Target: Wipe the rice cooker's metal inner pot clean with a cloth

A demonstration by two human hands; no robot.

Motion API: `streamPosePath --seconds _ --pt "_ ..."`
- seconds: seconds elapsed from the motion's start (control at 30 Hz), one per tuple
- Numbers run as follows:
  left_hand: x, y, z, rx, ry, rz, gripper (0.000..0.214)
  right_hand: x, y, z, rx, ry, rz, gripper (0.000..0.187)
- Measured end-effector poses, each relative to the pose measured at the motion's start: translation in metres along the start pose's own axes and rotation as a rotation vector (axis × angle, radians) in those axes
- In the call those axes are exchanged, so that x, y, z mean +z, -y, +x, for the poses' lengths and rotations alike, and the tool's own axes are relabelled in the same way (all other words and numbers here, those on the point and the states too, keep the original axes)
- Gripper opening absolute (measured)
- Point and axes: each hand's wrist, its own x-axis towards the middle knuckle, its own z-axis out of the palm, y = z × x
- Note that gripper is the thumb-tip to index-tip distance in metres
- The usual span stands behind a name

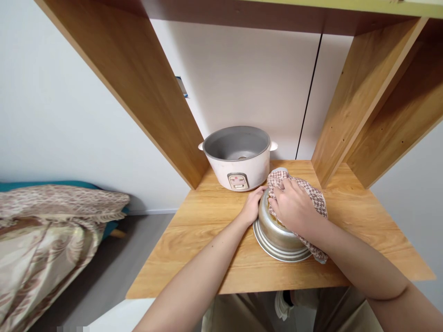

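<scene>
An upturned metal inner pot point(275, 235) rests rim-down on the wooden desk, its base facing up. My left hand point(253, 206) is closed against the pot's left side, steadying it, with the fingertips partly hidden behind it. On the pot's base, my right hand point(293, 203) presses a brown-and-white patterned cloth point(316, 198), its fingers bunched into the fabric. Loose cloth drapes down the pot's right side. Just behind the pot stands a white rice cooker body point(254, 171), lidless, its grey interior showing.
Wooden uprights point(145, 92) and a shelf point(235, 14) frame the desk point(194, 240) at the left, right and top. A black cord point(309, 97) runs down the back wall. At the left lies a bed or sofa with patterned covers point(51, 244).
</scene>
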Motion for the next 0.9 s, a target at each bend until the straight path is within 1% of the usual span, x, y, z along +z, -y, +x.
streamPosePath --seconds 0.23,0.53,0.73,0.8,0.9 --pt "0.0 0.0012 0.0004 0.0 -0.004 -0.001 0.036 0.0069 -0.002 -0.0008 -0.018 -0.062 -0.008 0.047" --pt "0.0004 -0.0002 -0.0003 -0.015 -0.01 -0.002 0.036 0.0058 -0.0011 0.0 -0.032 -0.058 -0.03 0.046" --pt "-0.0006 -0.0004 0.0001 -0.01 -0.002 -0.002 0.036 0.0112 -0.0044 0.0001 -0.077 -0.122 -0.017 0.046" --pt "-0.0007 -0.0007 0.0003 -0.013 -0.002 -0.001 0.035 0.0103 -0.004 -0.0001 -0.079 -0.124 -0.024 0.044" --pt "-0.0003 -0.0014 0.0002 -0.022 -0.005 -0.004 0.036 0.0056 -0.0014 -0.0005 -0.06 -0.095 -0.037 0.036"
